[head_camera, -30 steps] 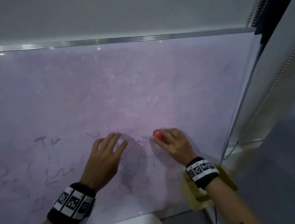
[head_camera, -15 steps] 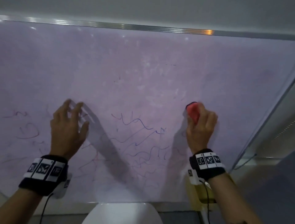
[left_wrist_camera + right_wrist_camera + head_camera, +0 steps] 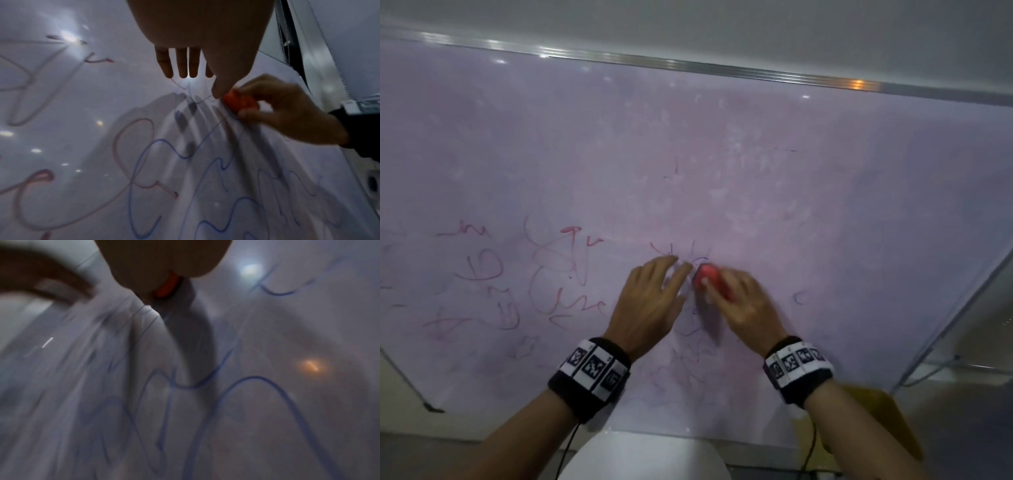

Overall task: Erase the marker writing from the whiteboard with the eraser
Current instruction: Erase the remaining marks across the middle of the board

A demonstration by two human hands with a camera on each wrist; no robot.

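Fingers (image 3: 265,91) curled round eraser (image 3: 239,102), seemingly touching whiteboard (image 3: 722,154)

Bare forearms, black wristband (image 3: 589,375) on each wrist, white panels with black square tag markings (image 3: 797,360), thin black cable (image 3: 567,445) trailing below.

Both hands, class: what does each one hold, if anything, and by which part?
The right hand grips the red eraser by its sides, fingers over its top. The left hand holds nothing, fingers extended.

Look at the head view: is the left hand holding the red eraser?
No. The right hand grips the red eraser, while the left hand lies open-fingered beside it on the whiteboard.
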